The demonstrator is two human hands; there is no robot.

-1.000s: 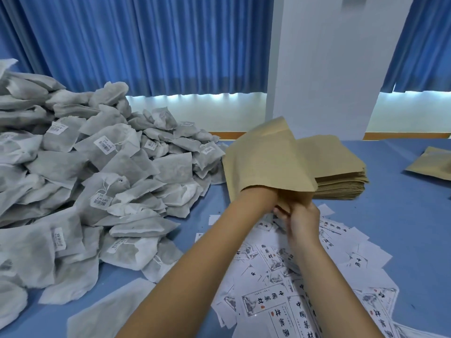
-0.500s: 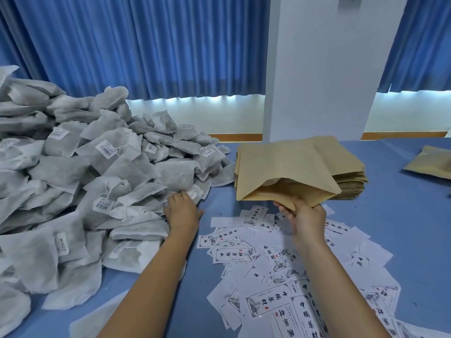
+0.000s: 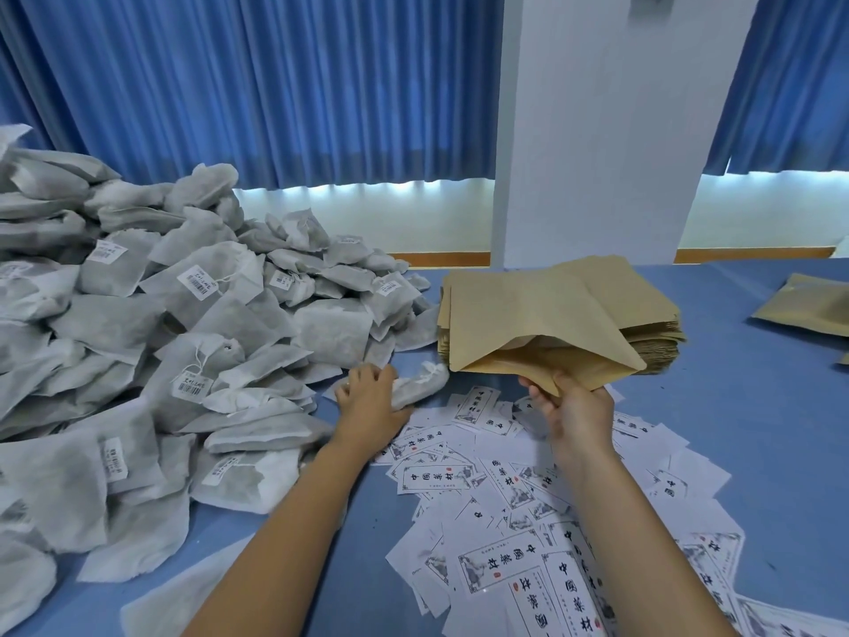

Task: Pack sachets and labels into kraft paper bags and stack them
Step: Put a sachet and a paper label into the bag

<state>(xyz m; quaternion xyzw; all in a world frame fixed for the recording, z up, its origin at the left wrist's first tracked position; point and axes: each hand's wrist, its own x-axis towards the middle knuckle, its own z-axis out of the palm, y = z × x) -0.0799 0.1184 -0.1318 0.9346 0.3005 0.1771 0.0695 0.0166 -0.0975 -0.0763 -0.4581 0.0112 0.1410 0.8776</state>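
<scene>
Left hand (image 3: pixel 367 397) curled on sachet (image 3: pixel 420 387), right hand (image 3: pixel 574 406) pinching kraft bag (image 3: pixel 528 324)

Sachets (image 3: pixel 138 337): grey-white fabric pouches, many with barcode stickers and strings, heaped loosely at left. One sachet (image 3: pixel 420 383) lies at the heap's near right edge, gripped by the left hand (image 3: pixel 367 402).

Bag (image 3: pixel 542 328): tan kraft, mouth open toward the viewer, its lower lip pinched by the right hand (image 3: pixel 574 406), raised over the labels and in front of the stack (image 3: pixel 652 342) of flat empty bags.

Labels (image 3: pixel 436 478): white slips with black characters, scattered and overlapping at near right.

Second bag (image 3: pixel 808 310): lies flat, far right.
</scene>
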